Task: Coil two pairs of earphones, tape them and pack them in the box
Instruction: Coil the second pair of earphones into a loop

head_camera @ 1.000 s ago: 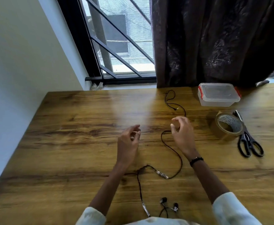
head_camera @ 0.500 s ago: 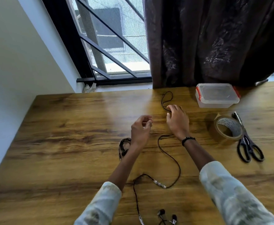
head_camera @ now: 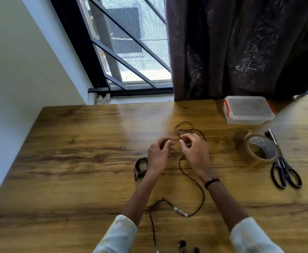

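A loose black earphone cable (head_camera: 195, 181) trails across the wooden table (head_camera: 76, 161) from a loop at the far end down to the earbuds at the near edge. My right hand (head_camera: 195, 150) pinches the cable's far end, just below that loop. My left hand (head_camera: 158, 152) hovers beside it with fingers curled, and nothing shows in its grip. A second pair of earphones (head_camera: 140, 167), coiled, lies on the table just left of my left wrist. The clear plastic box (head_camera: 248, 110) with red clips stands closed at the back right.
A roll of brown tape (head_camera: 260, 150) lies right of my hands, with black scissors (head_camera: 284, 172) next to it. A dark curtain and a barred window stand behind the table. A wall runs along the left.
Both hands moved away from me toward the cable's far end. My right hand took hold of the cable near its loop. The coiled pair came into view beside my left wrist.
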{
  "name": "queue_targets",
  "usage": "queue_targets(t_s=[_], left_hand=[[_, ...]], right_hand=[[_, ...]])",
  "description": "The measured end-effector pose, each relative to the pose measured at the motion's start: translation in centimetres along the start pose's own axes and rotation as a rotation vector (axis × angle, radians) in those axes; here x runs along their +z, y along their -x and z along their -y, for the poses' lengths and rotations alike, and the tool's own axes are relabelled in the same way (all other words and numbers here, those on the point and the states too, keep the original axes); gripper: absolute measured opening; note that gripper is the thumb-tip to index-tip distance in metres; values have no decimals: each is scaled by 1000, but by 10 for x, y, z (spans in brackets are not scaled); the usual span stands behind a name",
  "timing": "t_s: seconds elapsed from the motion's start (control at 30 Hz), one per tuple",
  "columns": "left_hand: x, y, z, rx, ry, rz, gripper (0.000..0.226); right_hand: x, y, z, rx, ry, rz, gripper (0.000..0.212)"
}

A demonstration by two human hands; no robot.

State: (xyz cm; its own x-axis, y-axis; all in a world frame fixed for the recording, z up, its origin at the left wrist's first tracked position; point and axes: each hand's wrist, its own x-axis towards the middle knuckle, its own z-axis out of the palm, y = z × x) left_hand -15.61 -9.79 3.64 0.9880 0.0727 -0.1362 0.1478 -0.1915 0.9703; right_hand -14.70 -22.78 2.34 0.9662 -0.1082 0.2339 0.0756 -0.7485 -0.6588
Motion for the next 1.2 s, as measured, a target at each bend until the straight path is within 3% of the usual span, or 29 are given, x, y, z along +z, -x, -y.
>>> queue_targets(t_s=[0.27,0.37,0.47,0.63,0.73,0.8,1.0,1.2], left_hand=[[-24,27,-43,-13,309,31,9],[-43,33,-59,-85,396,110,10],[-63,38,-78,-167,479,202,14],[-85,53,-105,-182,617,362,26],[-91,63,-119,-157,656,422,21],[-96,69,-126,-131,662,472,18],[-107,81,-135,20,551,599,25],[-103,83,-146,185,563,514,36]], right_hand=[[-29,42,50,-146,-132,13,23],[-46,48,62,-245,-167,41,23],[-65,47,70,-248,-287,-41,20],[-89,30,86,-363,-187,-9,48],[-95,20,98,-557,-102,-72,34],[-99,15,101,-626,-174,-57,22],[-108,17,115,-580,-287,-39,16],[-97,37,124,-478,-399,87,20]])
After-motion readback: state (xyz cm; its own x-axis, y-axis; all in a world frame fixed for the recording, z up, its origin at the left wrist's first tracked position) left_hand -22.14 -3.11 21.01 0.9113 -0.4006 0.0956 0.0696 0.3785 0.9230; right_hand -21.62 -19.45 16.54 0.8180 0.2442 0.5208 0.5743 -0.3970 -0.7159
